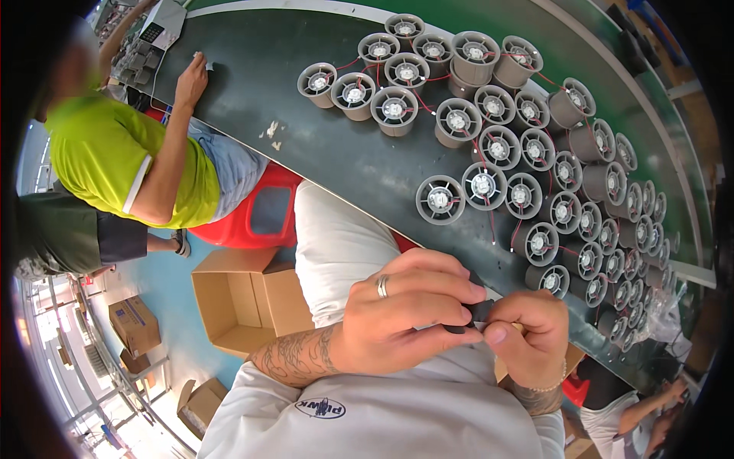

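A small black part (479, 310) is held close to my body, at the table's near edge. Fingers and thumb of my left hand (405, 306), which wears a ring, close round it. My right hand (531, 336), with a beaded bracelet at the wrist, pinches at the part's right end. Between them the fingers cover most of it, so its full shape is hidden. Beyond my hands, many grey round fan housings (484, 186) with pale hubs and thin red wires stand on the dark table (336, 164), some of them stacked.
At the left, a co-worker in a yellow-green shirt (130, 157) sits on a red stool (267, 206), one hand on the table. Pale scraps (272, 130) lie on the tabletop. An open cardboard box (237, 298) stands on the floor. Another person (623, 421) is at the lower right.
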Motion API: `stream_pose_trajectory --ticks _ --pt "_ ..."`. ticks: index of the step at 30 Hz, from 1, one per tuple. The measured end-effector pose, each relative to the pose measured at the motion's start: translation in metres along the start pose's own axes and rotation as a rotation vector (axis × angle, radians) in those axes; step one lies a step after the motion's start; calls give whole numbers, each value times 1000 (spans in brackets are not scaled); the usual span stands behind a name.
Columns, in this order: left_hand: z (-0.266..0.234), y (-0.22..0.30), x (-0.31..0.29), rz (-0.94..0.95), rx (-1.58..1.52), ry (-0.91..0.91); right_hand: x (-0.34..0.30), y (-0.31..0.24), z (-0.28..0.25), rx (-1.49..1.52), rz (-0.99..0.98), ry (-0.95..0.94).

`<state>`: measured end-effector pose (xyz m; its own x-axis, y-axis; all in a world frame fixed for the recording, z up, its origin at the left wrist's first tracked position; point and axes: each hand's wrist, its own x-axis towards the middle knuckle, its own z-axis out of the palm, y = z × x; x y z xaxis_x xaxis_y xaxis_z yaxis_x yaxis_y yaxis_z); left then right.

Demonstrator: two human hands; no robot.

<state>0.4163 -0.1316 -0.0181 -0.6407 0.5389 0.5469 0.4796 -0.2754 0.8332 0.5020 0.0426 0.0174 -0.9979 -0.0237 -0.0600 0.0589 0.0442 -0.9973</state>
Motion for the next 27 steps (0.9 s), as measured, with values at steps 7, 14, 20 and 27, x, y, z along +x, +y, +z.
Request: stream_pose_trajectory --ticks 7,14,20,27 --pt "0 0 1 35 33 -44 1 1 -1 -23 -28 8" --pt "5 -1 -4 84 29 -1 -3 1 0 13 -37 2" --pt "7 0 -4 78 19 -11 -1 6 -3 70 -54 -45" --pt "8 1 -2 82 1 -47 -2 8 -9 123 -32 -99"
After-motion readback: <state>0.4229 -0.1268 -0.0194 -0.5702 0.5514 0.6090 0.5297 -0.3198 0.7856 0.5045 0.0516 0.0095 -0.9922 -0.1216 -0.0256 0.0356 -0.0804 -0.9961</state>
